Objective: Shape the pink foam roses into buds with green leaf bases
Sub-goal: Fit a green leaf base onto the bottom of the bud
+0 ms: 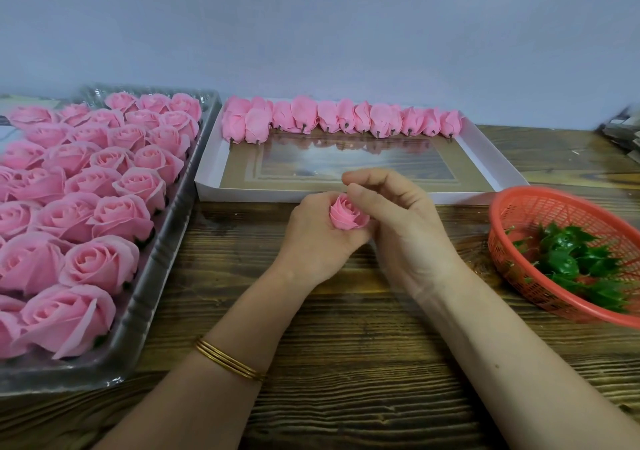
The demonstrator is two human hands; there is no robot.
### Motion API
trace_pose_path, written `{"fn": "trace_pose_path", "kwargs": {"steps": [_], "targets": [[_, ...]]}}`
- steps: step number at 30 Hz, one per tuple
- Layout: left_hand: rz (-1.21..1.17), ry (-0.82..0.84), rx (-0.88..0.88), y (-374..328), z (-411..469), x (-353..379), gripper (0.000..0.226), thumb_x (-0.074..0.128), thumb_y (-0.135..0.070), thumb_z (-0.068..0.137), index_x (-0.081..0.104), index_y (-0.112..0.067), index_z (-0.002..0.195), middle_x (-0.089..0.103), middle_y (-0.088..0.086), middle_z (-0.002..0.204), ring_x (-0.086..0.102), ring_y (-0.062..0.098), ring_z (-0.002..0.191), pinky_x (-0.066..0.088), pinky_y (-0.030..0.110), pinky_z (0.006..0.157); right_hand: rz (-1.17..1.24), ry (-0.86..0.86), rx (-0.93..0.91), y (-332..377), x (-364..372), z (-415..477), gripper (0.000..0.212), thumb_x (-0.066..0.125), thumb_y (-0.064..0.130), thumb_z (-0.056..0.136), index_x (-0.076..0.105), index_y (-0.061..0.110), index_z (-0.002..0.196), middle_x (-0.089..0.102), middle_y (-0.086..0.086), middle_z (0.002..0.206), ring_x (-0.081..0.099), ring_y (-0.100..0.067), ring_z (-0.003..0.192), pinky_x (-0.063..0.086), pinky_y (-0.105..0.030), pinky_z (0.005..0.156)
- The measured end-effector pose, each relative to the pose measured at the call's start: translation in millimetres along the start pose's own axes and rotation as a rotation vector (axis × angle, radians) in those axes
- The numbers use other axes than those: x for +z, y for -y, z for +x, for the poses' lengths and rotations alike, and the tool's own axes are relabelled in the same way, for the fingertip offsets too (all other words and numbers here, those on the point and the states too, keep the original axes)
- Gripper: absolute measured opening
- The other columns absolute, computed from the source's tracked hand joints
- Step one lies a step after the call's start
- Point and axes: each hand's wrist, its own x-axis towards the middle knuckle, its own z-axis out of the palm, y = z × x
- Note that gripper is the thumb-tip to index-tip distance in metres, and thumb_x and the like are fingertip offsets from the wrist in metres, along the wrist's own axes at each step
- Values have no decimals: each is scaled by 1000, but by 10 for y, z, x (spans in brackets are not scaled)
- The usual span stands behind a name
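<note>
My left hand (317,238) grips a small pink foam rose (347,216) above the middle of the wooden table, petals pressed into a tight bud. My right hand (398,221) sits against the rose's right side, its fingers curled over the top and touching the petals. Whether a green base is on this rose is hidden by my fingers. Green leaf bases (575,262) lie in a red mesh basket (519,207) at the right. A row of shaped pink buds (343,118) lines the far edge of a white box lid (485,158).
A clear plastic tray (166,276) packed with several open pink roses (97,262) fills the left side. The wooden table (346,363) lies bare near me. A grey wall stands behind. Some dark objects (623,131) sit at the far right edge.
</note>
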Motion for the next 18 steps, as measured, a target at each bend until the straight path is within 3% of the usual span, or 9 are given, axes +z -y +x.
{"fn": "trace_pose_path", "kwargs": {"steps": [4,8,10,13,15,18], "targets": [[2,12,32,-14,-2,-8,16,80,-19,72,72,-33,76,74,-8,80,70,12,82,56,35,76,-97,60,-7,-9,7,-25,13,74,10,69,78,20,74,72,-1,99,66,-10,97,51,-27,94],[8,33,28,-70,-24,-9,20,67,-26,66,64,-43,55,63,-20,58,59,-3,62,47,19,63,-129,84,-2,-9,-3,-34,15,81,16,65,79,21,80,70,-3,105,64,-13,103,47,-33,102],[-11,28,41,-52,-26,-4,22,69,-17,72,65,-31,56,63,-14,57,56,-2,60,48,23,61,-133,80,2,-11,0,-38,22,76,15,66,78,16,87,71,-5,104,64,-15,101,47,-34,102],[-38,28,44,-55,-18,-2,7,70,0,82,70,-4,76,72,9,76,68,19,77,57,45,72,-186,92,5,-8,28,-58,34,75,16,66,73,9,100,71,-10,102,64,-18,100,47,-36,103],[-62,34,30,-66,-7,-10,4,69,1,83,69,0,79,71,12,78,68,24,78,56,43,73,-251,100,-7,-4,50,-71,39,74,18,67,71,9,105,71,-12,107,64,-18,102,48,-35,103],[-77,29,9,-81,-8,-4,6,69,0,81,67,2,76,65,9,72,62,16,71,51,36,66,-356,107,-40,3,62,-75,39,73,19,72,70,13,111,70,-13,114,64,-16,107,46,-36,106]]}}
